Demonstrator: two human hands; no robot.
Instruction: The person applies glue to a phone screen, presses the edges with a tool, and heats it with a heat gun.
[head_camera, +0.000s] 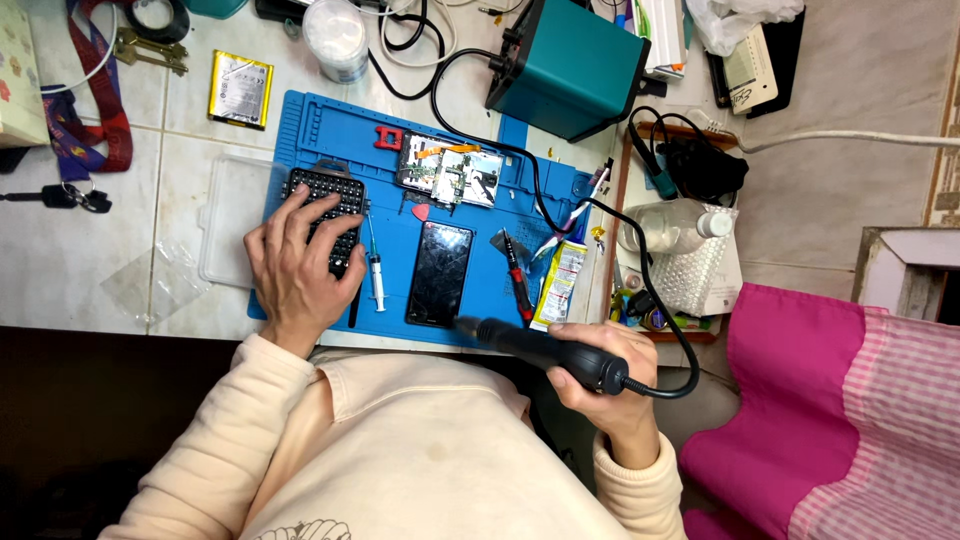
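Note:
My left hand (297, 262) rests with fingers spread on a black screwdriver-bit case (332, 203) at the left of the blue work mat (325, 135). My right hand (603, 372) grips a black hot-air handpiece (545, 350) by its handle. The nozzle points left, just below the bottom edge of a black phone (439, 273) lying face up in the middle of the mat. The handpiece's black cable (560, 200) loops up to a teal station (567, 62). A small syringe (376, 278) lies between the bit case and the phone.
A bare phone circuit frame (450, 172) sits above the phone. A red-handled tool (518, 275) and a glue tube (559, 283) lie at the mat's right. A clear lid (228, 215), a flat battery (240, 89) and keys (60, 195) lie left. Pink cloth (830, 400) hangs right.

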